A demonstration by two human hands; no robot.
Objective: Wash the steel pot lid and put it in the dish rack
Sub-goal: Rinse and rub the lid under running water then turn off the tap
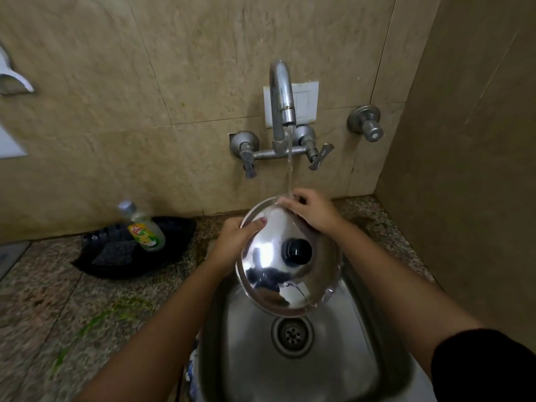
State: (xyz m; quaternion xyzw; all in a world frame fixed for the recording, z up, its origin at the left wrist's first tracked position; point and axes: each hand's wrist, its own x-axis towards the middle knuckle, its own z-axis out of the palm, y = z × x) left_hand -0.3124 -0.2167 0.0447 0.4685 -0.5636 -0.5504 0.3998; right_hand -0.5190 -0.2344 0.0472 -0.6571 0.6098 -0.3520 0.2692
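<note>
The steel pot lid [272, 274] with a black knob [297, 250] is held tilted over the sink [333, 372], its domed top facing me. My left hand [236, 242] grips its left rim, thumb on top. My right hand [311, 211] rests on the lid's far upper edge, fingers spread on the metal. Water runs from the tap [282, 97] onto the far rim by my right fingers and drips off the lid's lower edge. No dish rack is in view.
A dish soap bottle [143, 227] leans in a black tray [130, 250] holding a dark scrub pad on the granite counter [58, 300] at left. Tap handles [319, 156] jut from the tiled wall. The drain [293, 333] lies below the lid. A side wall stands at right.
</note>
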